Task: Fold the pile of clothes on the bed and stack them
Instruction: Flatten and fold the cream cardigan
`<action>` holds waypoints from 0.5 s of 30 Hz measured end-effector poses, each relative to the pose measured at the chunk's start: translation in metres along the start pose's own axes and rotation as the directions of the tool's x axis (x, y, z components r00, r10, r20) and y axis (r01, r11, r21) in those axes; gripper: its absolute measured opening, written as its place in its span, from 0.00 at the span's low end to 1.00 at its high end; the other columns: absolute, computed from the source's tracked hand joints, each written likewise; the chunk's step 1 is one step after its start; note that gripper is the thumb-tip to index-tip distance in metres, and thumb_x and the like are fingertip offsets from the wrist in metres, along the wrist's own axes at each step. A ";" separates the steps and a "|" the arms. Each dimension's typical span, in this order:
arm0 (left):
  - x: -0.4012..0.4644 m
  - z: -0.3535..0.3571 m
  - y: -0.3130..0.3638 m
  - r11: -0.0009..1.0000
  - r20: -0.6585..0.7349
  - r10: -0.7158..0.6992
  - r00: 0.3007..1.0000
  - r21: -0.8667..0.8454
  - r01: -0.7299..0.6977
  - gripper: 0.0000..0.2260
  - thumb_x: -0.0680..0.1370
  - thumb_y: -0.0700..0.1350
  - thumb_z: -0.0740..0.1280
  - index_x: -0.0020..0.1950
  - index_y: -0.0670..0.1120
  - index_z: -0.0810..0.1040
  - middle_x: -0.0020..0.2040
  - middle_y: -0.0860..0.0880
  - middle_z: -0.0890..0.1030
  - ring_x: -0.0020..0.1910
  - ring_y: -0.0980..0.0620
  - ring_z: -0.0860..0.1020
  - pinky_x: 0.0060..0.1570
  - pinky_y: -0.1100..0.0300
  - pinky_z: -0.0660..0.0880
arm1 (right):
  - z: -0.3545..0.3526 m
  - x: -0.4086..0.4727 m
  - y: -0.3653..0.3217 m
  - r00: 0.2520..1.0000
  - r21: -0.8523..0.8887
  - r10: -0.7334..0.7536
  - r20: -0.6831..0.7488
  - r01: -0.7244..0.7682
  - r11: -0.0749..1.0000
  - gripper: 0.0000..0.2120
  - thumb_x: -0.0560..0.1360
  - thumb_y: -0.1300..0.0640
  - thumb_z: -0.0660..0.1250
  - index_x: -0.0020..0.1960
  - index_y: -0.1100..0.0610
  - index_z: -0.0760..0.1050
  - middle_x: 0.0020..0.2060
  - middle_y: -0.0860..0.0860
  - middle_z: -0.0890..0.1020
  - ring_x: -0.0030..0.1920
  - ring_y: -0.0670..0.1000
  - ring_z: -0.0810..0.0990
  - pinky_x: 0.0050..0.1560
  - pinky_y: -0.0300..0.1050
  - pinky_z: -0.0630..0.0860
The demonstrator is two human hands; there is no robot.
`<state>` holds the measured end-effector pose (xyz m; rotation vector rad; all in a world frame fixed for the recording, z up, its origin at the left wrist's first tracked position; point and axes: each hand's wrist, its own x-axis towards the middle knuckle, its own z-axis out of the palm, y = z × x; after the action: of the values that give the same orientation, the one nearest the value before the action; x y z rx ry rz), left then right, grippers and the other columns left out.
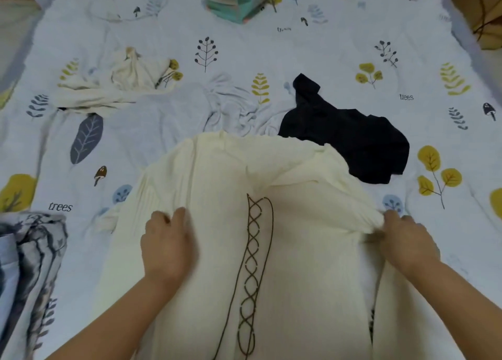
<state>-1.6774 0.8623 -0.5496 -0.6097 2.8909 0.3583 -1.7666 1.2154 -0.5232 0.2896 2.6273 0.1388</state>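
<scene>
Cream garment (217, 223) w/ brown lace-up cord down the middle is spread on the bed (298, 47), nearest the camera, top edge pointing away. Looks like a dress or long top, can't tell which.

Left hand (165, 245): fingers curled, pinching a bunch of the cream fabric on its left half. Right hand (404, 240): fingers curled too, gripping the fabric at the right edge, cloth pulled into a small peak where it's held. Both grips sit at about the same height, one each side of the cord, so my read is they're tensioning/squaring the piece sideways to flatten it before the first fold. Far end is rumpled, one flap turned over near the black item, so it's not flat yet.

Rest of the pile, unfolded:
- black garment (353, 139), crumpled, just beyond the cream one on the right, touching or slightly under its edge
- off-white garment (119, 82), crumpled, far left, well apart

Folded teal patterned item (236, 0) at the far edge of the bed, prob the stack start. Grey/white printed fabric (30, 264) at near left, folded or not I can't tell.

Progress est: early-mid; at least 3 pcs left incl. this one.
</scene>
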 end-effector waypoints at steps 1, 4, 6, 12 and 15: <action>0.001 -0.003 0.006 0.999 -0.061 0.046 0.997 -0.007 -0.047 0.19 0.66 0.30 0.70 0.56 0.36 0.76 0.43 0.35 0.73 0.38 0.38 0.73 0.34 0.51 0.68 | -0.003 -0.002 -0.007 0.999 -0.030 0.018 0.047 -0.017 0.999 0.21 0.75 0.55 0.59 0.66 0.55 0.61 0.59 0.58 0.70 0.58 0.58 0.69 0.53 0.50 0.69; 0.021 -0.009 0.031 0.985 -0.175 0.109 0.979 -0.110 -0.129 0.13 0.69 0.36 0.72 0.52 0.36 0.78 0.45 0.35 0.76 0.41 0.37 0.76 0.39 0.49 0.71 | -0.009 -0.013 -0.040 0.982 0.037 -0.106 -0.157 0.113 0.993 0.28 0.70 0.52 0.66 0.68 0.54 0.61 0.58 0.56 0.69 0.59 0.57 0.67 0.56 0.52 0.65; 0.045 -0.010 0.054 0.970 -0.205 0.087 0.975 -0.208 -0.130 0.10 0.75 0.42 0.67 0.53 0.38 0.78 0.48 0.39 0.76 0.46 0.39 0.75 0.44 0.51 0.70 | -0.011 -0.021 -0.066 0.926 0.121 -0.242 -0.290 0.286 0.950 0.25 0.68 0.59 0.66 0.65 0.55 0.66 0.54 0.55 0.70 0.54 0.56 0.67 0.48 0.49 0.62; 0.111 0.002 0.112 0.976 -0.048 0.213 0.976 -0.042 -0.215 0.27 0.71 0.51 0.70 0.67 0.47 0.67 0.60 0.42 0.66 0.59 0.43 0.66 0.51 0.53 0.68 | -0.004 -0.016 -0.125 0.919 0.299 -0.312 -0.239 0.376 0.877 0.22 0.75 0.59 0.60 0.69 0.54 0.63 0.60 0.53 0.68 0.57 0.52 0.66 0.53 0.43 0.64; 0.122 0.008 0.104 0.968 -0.018 0.251 0.968 0.006 -0.251 0.13 0.74 0.41 0.63 0.57 0.42 0.74 0.53 0.43 0.72 0.52 0.44 0.70 0.43 0.57 0.66 | 0.000 -0.012 -0.131 0.921 0.331 -0.302 -0.247 0.373 0.867 0.20 0.76 0.59 0.59 0.67 0.55 0.64 0.59 0.53 0.69 0.56 0.51 0.66 0.52 0.42 0.63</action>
<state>-1.8303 0.9110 -0.5625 -0.2451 2.9913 0.3818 -1.7796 1.0851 -0.5372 -0.0736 2.8312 -0.4815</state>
